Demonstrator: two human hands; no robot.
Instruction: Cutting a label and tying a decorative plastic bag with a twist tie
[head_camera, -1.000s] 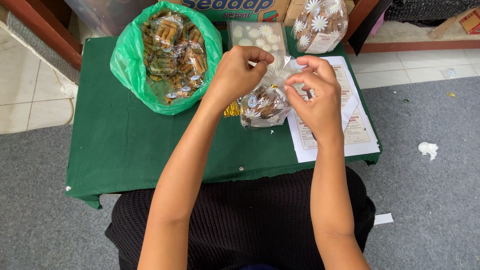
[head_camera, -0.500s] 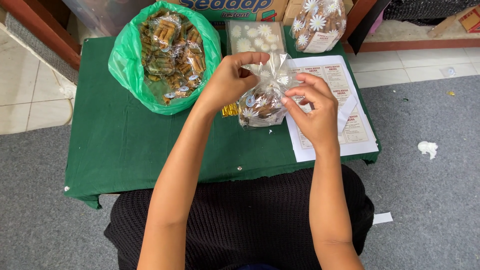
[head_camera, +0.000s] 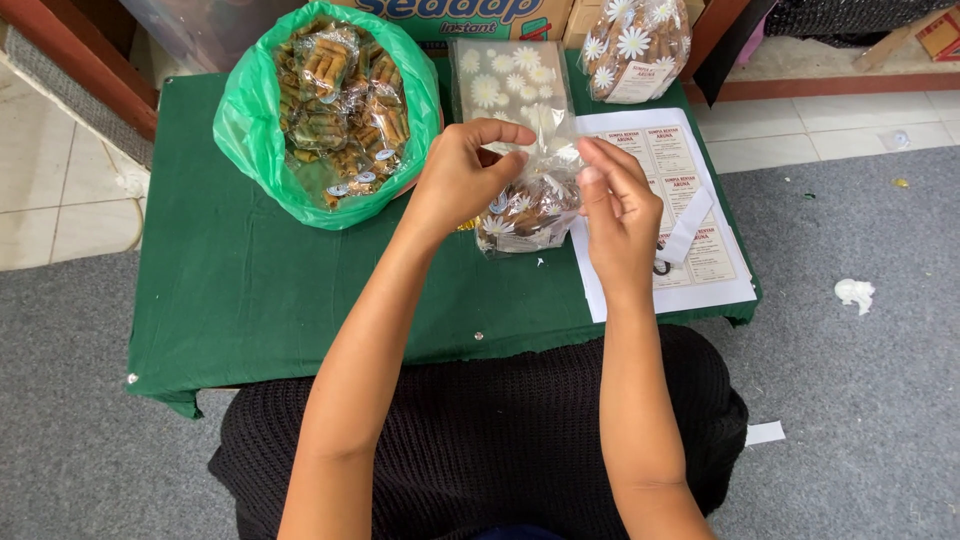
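Still, both hands, left hand (head_camera: 462, 175) and right hand (head_camera: 618, 205), keep their grip pinching the daisy-print bag (head_camera: 530, 205), now twisted narrower.

Low green-clothed table (head_camera: 250, 300), grey carpet (head_camera: 860, 400), pale floor tiles (head_camera: 50, 190), daylight

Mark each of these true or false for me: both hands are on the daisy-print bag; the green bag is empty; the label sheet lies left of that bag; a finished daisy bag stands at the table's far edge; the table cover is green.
1. Both hands, left hand and right hand, pinch the top of the clear daisy-print snack bag: true.
2. The green plastic bag is empty: false, it holds many small clear packets of brown rolled snacks.
3. The white label sheet lies left of the held bag: false, it lies to its right.
4. A filled daisy-print bag with a label stands at the table's far edge: true.
5. The table cover is green: true.
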